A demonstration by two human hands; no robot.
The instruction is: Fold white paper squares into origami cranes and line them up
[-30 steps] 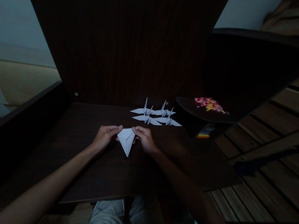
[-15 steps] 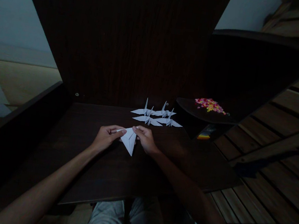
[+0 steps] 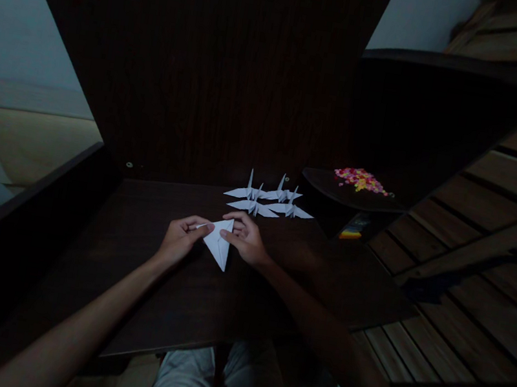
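Observation:
A folded white sheet of paper (image 3: 219, 246), kite-like with a point toward me, is held above the dark desk between both hands. My left hand (image 3: 181, 236) pinches its left corner, thumb on top and fingers underneath. On the right edge, my right hand (image 3: 247, 240) grips the paper with the thumb lying on its face and the fingers behind. Creases run down the front of the sheet. Just beyond the hands stand several white paper cranes (image 3: 253, 206) in two rows, their wings spread and touching or overlapping.
The dark wooden desk (image 3: 133, 304) has a raised side board (image 3: 20, 208) at left and a tall back panel (image 3: 200, 66). On a small curved shelf (image 3: 314, 179) at right lies a pile of pink, red and yellow bits (image 3: 362, 180). Wooden slats (image 3: 498, 258) stand farther right.
My right thumb has slid from the paper's top corner down onto its face, and the right fingers have opened out a little behind it. The left hand keeps its pinch.

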